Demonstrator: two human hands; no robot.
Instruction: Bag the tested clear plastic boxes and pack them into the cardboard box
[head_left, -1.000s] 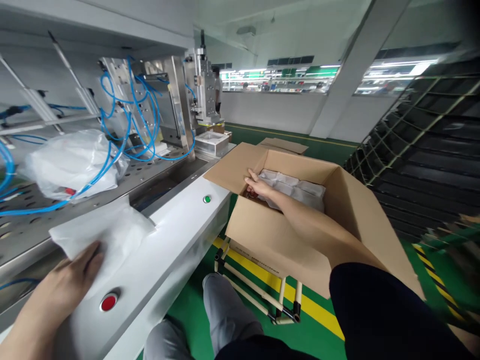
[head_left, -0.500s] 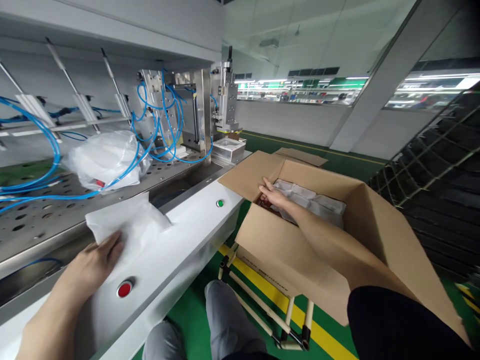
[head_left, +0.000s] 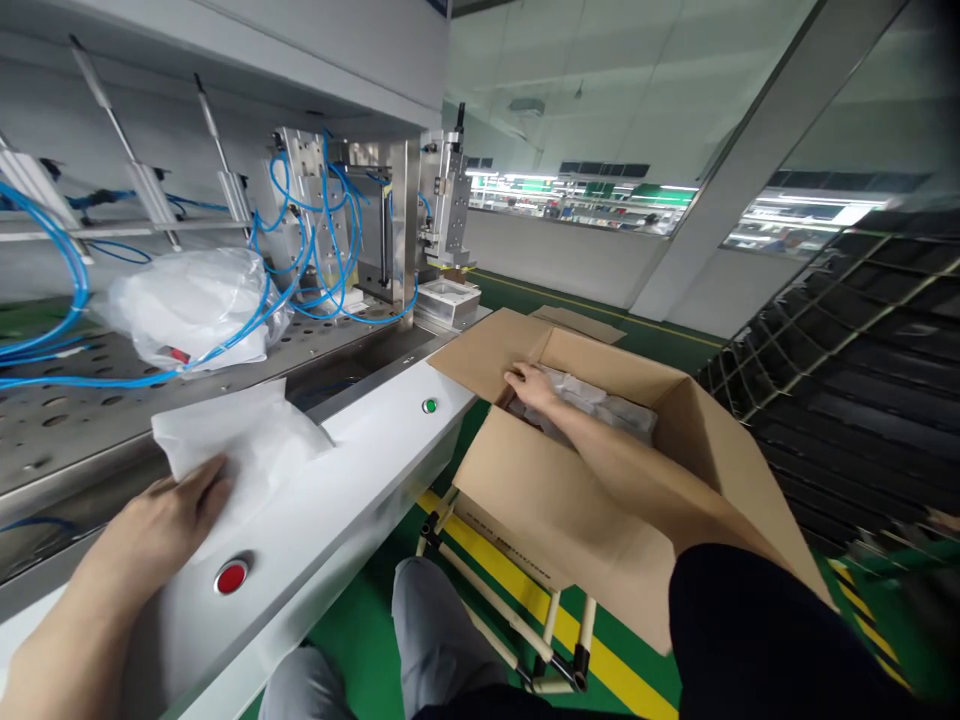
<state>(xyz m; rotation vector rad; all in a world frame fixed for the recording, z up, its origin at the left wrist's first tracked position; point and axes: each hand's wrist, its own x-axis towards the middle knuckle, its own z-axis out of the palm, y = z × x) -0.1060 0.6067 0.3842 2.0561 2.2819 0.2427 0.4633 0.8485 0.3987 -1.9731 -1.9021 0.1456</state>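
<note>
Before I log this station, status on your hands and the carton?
Left hand flat on white plastic bag, on machine's white ledge. Right hand in open cardboard carton, at bagged packs. Carton flaps folded open.

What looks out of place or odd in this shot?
A crumpled white plastic bag lies loose on the perforated steel deck, with blue pneumatic tubing running across it. It looks odd because it seems left among the machine's lines.

At your 12 o'clock a white partition wall [head_left: 562,260] carries a long window [head_left: 585,205] onto a brightly lit production hall, a grey pillar [head_left: 765,150] slants up at 1 o'clock beside a second window [head_left: 810,220], and green floor [head_left: 352,620] with a yellow line [head_left: 592,665] runs below you at 6 o'clock.
</note>
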